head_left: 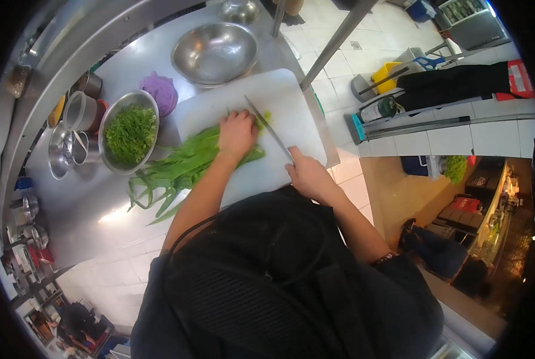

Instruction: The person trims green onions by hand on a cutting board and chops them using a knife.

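Note:
A white cutting board (300,107) lies on the steel table, with long, flat green leaves (190,157) across it and their thin ends hanging over its left edge. My left hand (239,134) presses down on the leaf bunch with its fingers curled over the end by the blade. In my right hand (309,175) is the handle of a kitchen knife (268,127). The blade points away from me, slanting up and left, just right of the leaf ends and my left fingers. A few small green bits (267,114) lie near the blade.
Left of the board stand a colander of chopped greens (131,134), a crumpled purple cloth (159,93) and several containers (82,112). A large steel bowl (215,54) sits beyond the board. A metal post (333,45) rises at the table's right edge.

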`<control>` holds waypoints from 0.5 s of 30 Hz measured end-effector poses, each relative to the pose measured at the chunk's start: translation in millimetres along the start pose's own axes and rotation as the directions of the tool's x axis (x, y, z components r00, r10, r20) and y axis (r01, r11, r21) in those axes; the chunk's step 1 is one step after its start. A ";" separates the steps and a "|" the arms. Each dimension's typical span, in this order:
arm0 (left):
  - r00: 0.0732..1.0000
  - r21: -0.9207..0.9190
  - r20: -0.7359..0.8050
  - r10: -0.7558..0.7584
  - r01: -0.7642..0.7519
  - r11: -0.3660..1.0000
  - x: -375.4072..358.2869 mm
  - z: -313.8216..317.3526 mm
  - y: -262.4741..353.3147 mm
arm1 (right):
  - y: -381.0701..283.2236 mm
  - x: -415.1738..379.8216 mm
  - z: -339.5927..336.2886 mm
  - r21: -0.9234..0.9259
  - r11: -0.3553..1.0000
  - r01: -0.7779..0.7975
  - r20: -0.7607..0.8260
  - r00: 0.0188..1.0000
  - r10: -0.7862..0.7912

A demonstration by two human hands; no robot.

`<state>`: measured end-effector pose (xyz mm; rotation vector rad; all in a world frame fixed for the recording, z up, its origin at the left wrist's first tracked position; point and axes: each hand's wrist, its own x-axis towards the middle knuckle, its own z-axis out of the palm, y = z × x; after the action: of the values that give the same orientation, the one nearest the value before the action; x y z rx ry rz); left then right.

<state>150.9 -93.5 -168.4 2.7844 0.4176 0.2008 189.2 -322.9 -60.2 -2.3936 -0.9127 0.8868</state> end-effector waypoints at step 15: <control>0.999 -0.009 0.028 -0.042 0.042 0.999 -1.0 -26.0 6.9 | 2.4 -7.8 -6.8 -0.013 1.000 0.004 -0.187 0.982 -0.006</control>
<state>147.0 -92.6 -141.7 2.7632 0.4668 0.1540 190.5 -331.1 -53.6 -2.4350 -0.8532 0.6427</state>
